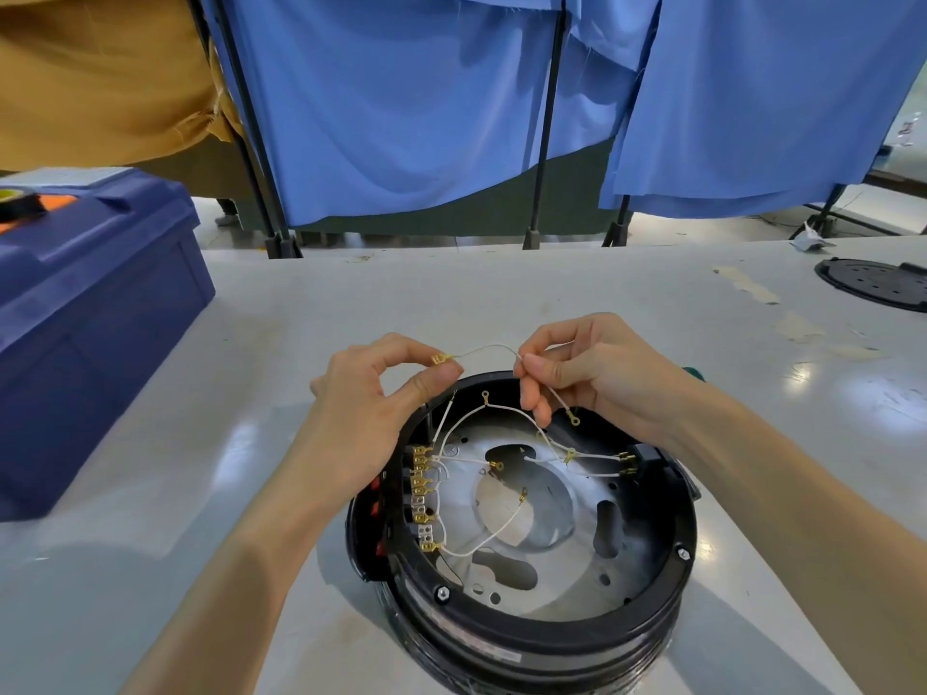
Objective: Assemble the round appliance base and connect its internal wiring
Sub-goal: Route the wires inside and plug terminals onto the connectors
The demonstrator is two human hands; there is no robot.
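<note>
White wire (489, 347): held above far rim of round base (501, 649) | left hand (381, 393): pinched on spade terminal (440, 359) | right hand (592, 378): pinched mid-wire | risk: crimp loosened by overpull.

A dark blue plastic case (95, 313) sat at the left on the pale grey table (501, 293), a black roll of tape (17, 203) lying on its lid. Beyond the table's far edge, blue curtains (401, 102) hung from black poles (547, 122), with a tan cloth (100, 77) at upper left.
</note>
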